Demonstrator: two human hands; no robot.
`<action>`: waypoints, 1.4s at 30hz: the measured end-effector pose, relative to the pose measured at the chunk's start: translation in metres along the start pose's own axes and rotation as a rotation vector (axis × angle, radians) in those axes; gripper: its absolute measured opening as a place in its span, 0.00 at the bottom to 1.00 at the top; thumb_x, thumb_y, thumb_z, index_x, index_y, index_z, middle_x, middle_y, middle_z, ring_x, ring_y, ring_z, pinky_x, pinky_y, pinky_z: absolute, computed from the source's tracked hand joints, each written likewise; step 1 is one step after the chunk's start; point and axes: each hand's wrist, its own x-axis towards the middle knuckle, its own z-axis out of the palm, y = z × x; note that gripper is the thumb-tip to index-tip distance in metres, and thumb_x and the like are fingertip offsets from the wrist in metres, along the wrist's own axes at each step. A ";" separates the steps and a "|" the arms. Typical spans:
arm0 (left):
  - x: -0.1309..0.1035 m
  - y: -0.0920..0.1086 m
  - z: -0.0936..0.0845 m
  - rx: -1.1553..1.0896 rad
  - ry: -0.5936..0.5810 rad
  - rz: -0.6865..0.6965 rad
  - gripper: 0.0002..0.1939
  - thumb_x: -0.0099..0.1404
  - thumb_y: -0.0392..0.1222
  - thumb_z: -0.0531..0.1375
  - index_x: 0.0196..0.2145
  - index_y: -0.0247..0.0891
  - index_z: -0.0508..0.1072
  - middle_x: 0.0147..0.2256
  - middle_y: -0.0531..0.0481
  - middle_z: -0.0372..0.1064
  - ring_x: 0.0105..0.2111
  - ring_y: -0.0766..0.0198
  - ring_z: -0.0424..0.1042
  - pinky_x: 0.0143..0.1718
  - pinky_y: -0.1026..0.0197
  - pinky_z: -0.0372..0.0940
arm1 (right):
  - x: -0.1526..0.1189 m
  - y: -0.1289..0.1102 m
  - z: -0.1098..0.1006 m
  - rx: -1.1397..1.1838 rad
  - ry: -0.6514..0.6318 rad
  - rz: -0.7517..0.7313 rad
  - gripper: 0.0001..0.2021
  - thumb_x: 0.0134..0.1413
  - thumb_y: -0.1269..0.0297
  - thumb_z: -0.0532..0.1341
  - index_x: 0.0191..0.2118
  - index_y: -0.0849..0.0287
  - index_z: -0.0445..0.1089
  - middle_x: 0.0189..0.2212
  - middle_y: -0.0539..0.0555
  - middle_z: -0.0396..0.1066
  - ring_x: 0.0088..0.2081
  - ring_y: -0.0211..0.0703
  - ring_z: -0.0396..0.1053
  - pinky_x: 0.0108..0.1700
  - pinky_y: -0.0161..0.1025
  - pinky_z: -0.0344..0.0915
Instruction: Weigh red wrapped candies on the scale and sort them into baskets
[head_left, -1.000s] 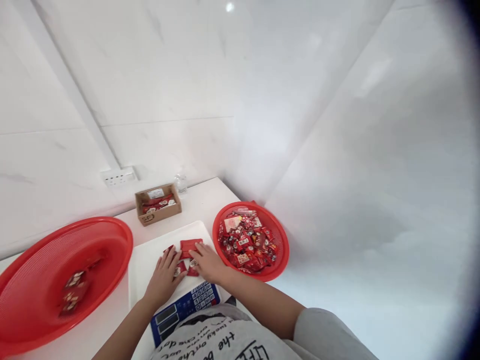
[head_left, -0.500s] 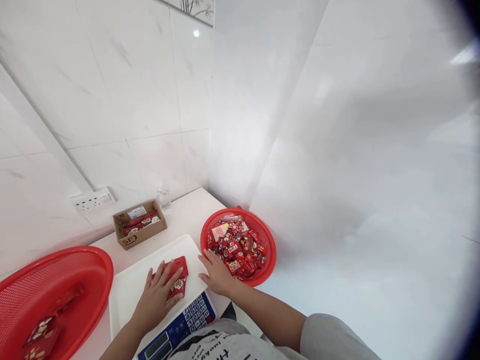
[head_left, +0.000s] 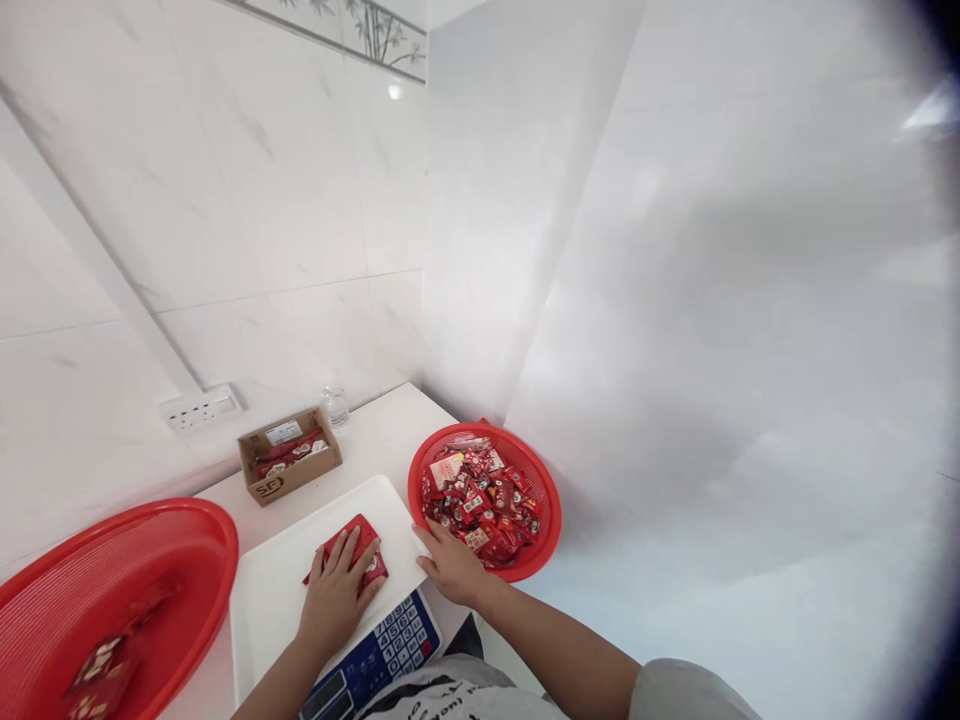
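Observation:
My left hand [head_left: 335, 592] lies flat, fingers spread, over red packets [head_left: 358, 537] on the white tray [head_left: 274, 597] of a digital scale. The hand partly hides the packets, and white print shows at its right side. Between the tray's right edge and a round red plastic basket [head_left: 551, 500] is my right hand [head_left: 452, 566], its fingers stretched out and nothing in them. That basket is full of small red packets [head_left: 487, 505]. Below the tray shows the scale's blue keypad [head_left: 397, 645], part of it behind my left arm.
At the left stands a larger red basket [head_left: 225, 560] with a few red packets low inside. A small cardboard box [head_left: 291, 473] of red packets and a clear glass jar [head_left: 335, 406] stand by the wall. A wall socket [head_left: 199, 407] is above the white table [head_left: 397, 425].
The view has shifted, so everything sits a little further right and lower. My left hand still rests on the packets, which have turned slightly. My right hand stays between tray and basket.

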 end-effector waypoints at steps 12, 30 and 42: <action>-0.022 0.001 -0.017 -0.143 0.019 -0.424 0.28 0.66 0.53 0.45 0.61 0.41 0.53 0.64 0.42 0.43 0.63 0.46 0.39 0.57 0.38 0.43 | 0.001 0.006 0.010 0.007 -0.013 0.024 0.27 0.58 0.56 0.47 0.62 0.55 0.50 0.62 0.60 0.48 0.61 0.50 0.50 0.57 0.49 0.54; -0.210 -0.163 -0.081 0.036 0.006 -1.655 0.41 0.59 0.55 0.49 0.63 0.27 0.43 0.61 0.23 0.41 0.61 0.34 0.41 0.50 0.32 0.50 | 0.001 0.013 0.019 -0.083 -0.063 0.063 0.28 0.59 0.52 0.42 0.62 0.55 0.49 0.63 0.57 0.47 0.61 0.51 0.51 0.54 0.50 0.58; -0.253 -0.227 -0.116 0.041 -0.303 -1.435 0.23 0.62 0.47 0.48 0.49 0.29 0.64 0.41 0.34 0.72 0.41 0.44 0.71 0.39 0.47 0.62 | 0.001 0.011 0.019 -0.073 -0.036 0.041 0.27 0.59 0.53 0.42 0.62 0.56 0.50 0.62 0.57 0.49 0.60 0.49 0.52 0.54 0.48 0.58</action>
